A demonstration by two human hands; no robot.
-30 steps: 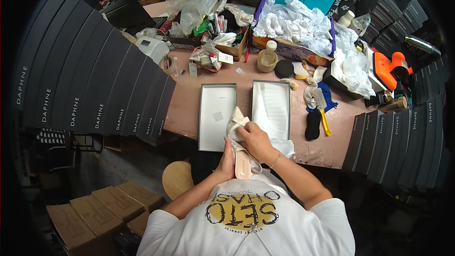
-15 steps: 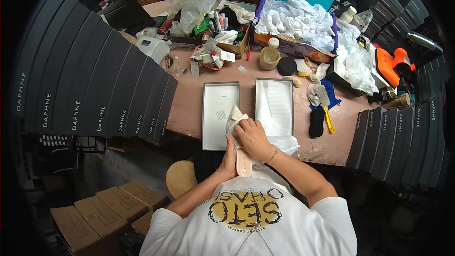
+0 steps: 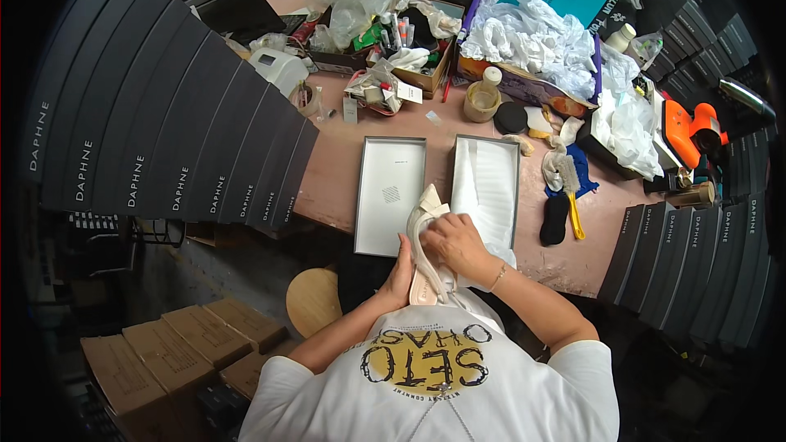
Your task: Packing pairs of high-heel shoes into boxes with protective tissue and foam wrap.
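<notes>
Cluttered pink worktable (image 3: 344, 172) fills the view, walled by stacked dark boxes (image 3: 188, 139). Right hand (image 3: 454, 241) fingers curl closed over the strap end of a beige sandal (image 3: 423, 258); left hand (image 3: 399, 274) clasps its sole from the side — the shoe is held at the table's near edge. Just beyond lie an open shoebox (image 3: 491, 184) lined with white paper and its lid (image 3: 390, 192).
</notes>
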